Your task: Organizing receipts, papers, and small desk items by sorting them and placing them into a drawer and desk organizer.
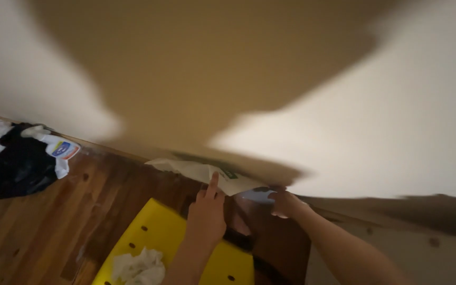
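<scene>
A: At centre, against the wall: white paper sheet (207, 174), partly under a blurred brown flap. Left hand (206, 214) presses on it, index finger out, other fingers together. Right hand (286, 203) pinches the sheet's right corner.

B: Handling?

A: Looks light, floppy, easy to tear; best taken by the edges.

B: Containers?

A: Yellow tray (157, 232) near, holes in it, crumpled white tissue (139, 266) inside. Far left, a dark heap (11, 161) with packaging, on the wooden floor (54, 227).
</scene>
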